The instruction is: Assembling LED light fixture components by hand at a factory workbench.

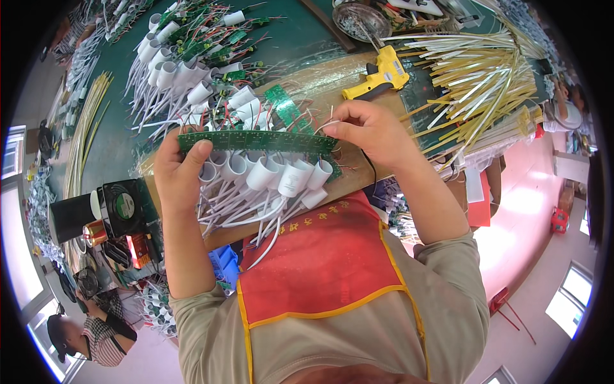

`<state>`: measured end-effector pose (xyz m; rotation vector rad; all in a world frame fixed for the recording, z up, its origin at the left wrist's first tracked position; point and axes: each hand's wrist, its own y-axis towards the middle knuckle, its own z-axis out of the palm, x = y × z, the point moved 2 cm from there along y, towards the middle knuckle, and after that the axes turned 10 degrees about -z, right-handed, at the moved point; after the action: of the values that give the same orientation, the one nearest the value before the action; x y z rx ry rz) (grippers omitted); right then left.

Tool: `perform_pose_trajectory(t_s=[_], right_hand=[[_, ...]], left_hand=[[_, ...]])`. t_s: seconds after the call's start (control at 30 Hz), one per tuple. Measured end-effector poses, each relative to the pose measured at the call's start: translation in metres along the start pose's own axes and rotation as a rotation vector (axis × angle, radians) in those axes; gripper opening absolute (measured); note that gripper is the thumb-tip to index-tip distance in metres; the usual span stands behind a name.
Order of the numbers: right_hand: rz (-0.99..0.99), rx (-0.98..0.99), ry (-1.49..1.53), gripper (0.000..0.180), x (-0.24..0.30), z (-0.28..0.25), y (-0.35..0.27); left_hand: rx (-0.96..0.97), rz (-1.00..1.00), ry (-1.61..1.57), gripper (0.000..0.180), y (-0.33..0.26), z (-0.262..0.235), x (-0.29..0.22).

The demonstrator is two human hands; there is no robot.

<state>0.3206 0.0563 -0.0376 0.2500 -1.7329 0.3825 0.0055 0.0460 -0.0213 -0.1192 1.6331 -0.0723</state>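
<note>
Between your pinched left fingers (201,151) sits a green circuit strip (256,141); your right fingers (344,130) are closed on a white wire (322,126).

A yellow glue gun (389,67) lay upper right of centre, below a metal bowl (338,22); a red stool (498,299) stood lower right.

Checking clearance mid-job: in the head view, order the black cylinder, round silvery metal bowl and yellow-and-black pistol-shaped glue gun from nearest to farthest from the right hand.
1. Yellow-and-black pistol-shaped glue gun: just beyond the right hand.
2. Round silvery metal bowl: farther off, toward the view's top.
3. Black cylinder: far left, beyond the left hand.
</note>
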Motion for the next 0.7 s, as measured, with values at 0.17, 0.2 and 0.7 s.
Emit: perform_pose_trajectory(t_s=[0.17, 0.2, 0.7], right_hand=[[0.012, -0.035, 0.049, 0.011, -0.0036, 0.0028, -0.0009], [0.012, -0.039, 0.054, 0.011, -0.0033, 0.0032, -0.0012], [0.015, 0.012, 0.089, 0.02, -0.0109, 0.0015, -0.0048]], left_hand=[[-0.021, 0.019, -0.015, 0.029, 0.0001, 0.0013, 0.0015], [-0.02, 0.019, -0.014, 0.029, 0.0001, 0.0017, 0.0014], [0.0, -0.005, 0.007, 0.029, 0.0018, 0.0015, -0.0001]])
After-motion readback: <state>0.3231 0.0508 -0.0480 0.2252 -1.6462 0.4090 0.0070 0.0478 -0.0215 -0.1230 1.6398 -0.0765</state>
